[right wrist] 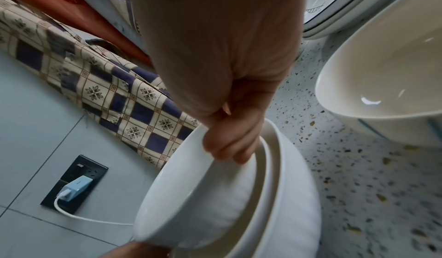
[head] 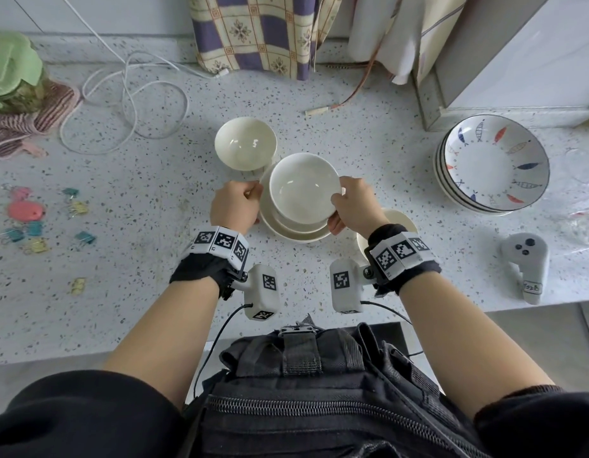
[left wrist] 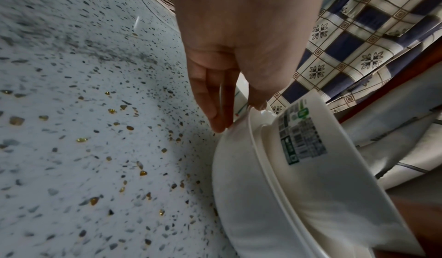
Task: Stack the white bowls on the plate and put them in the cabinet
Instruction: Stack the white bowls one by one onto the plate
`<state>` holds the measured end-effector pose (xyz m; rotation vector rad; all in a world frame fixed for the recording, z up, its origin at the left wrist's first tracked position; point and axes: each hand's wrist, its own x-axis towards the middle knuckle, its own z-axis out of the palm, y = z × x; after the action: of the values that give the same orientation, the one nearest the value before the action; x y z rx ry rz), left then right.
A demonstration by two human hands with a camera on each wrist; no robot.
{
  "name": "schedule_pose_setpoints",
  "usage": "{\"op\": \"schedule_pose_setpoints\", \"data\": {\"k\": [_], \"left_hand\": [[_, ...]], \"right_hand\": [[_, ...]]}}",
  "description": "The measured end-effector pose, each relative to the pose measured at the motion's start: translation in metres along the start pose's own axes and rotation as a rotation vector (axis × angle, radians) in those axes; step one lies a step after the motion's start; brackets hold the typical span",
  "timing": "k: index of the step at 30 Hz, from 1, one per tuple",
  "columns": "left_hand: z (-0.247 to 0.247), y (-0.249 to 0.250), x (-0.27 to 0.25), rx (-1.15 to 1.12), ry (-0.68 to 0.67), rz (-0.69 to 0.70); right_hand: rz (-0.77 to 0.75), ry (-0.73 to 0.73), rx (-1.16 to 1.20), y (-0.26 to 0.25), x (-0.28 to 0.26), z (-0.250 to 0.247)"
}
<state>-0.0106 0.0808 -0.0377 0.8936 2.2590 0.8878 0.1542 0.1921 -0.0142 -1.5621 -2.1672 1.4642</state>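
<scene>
A stack of white bowls sits mid-counter on a wider white plate (head: 296, 235). My right hand (head: 336, 206) grips the near-right rim of the top bowl (head: 303, 190), fingers curled over its edge (right wrist: 229, 148). My left hand (head: 250, 196) pinches the plate's left rim, thumb on top and fingers against the outer wall (left wrist: 239, 118). A labelled bowl (left wrist: 334, 177) nests just above the plate (left wrist: 251, 196). Another white bowl (head: 245, 143) stands behind the stack to the left. One more white bowl (head: 399, 219) lies partly hidden under my right wrist.
Stacked fish-patterned plates (head: 494, 163) sit at the right, with a grey controller (head: 526, 262) nearer the counter edge. Binder clips (head: 38, 226) and a white cable (head: 128, 104) lie on the left. A checked cloth (head: 253, 31) hangs behind; a white cabinet (head: 518, 61) stands far right.
</scene>
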Motion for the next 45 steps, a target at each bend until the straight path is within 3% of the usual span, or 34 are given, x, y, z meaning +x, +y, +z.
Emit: {"op": "schedule_pose_setpoints", "data": {"k": [10, 24, 29, 32, 41, 45], "left_hand": [[0.004, -0.005, 0.003, -0.001, 0.028, 0.001], [0.005, -0.013, 0.01, 0.054, 0.076, 0.073], [-0.002, -0.017, 0.031, -0.012, 0.189, -0.193], [-0.007, -0.019, 0.048, -0.096, 0.157, -0.316], [-0.004, -0.016, 0.082, -0.263, 0.025, -0.431], [0.0, -0.018, 0.088, -0.239, 0.063, -0.483]], "right_hand": [[-0.012, -0.078, -0.009, 0.0, -0.003, 0.001], [0.007, -0.075, -0.032, 0.004, -0.003, -0.007], [-0.034, 0.104, 0.005, 0.005, 0.007, -0.017], [0.003, 0.171, 0.017, 0.01, 0.015, -0.019], [0.043, 0.113, -0.067, 0.024, 0.022, -0.017], [0.034, 0.113, -0.063, 0.028, 0.022, -0.017]]}}
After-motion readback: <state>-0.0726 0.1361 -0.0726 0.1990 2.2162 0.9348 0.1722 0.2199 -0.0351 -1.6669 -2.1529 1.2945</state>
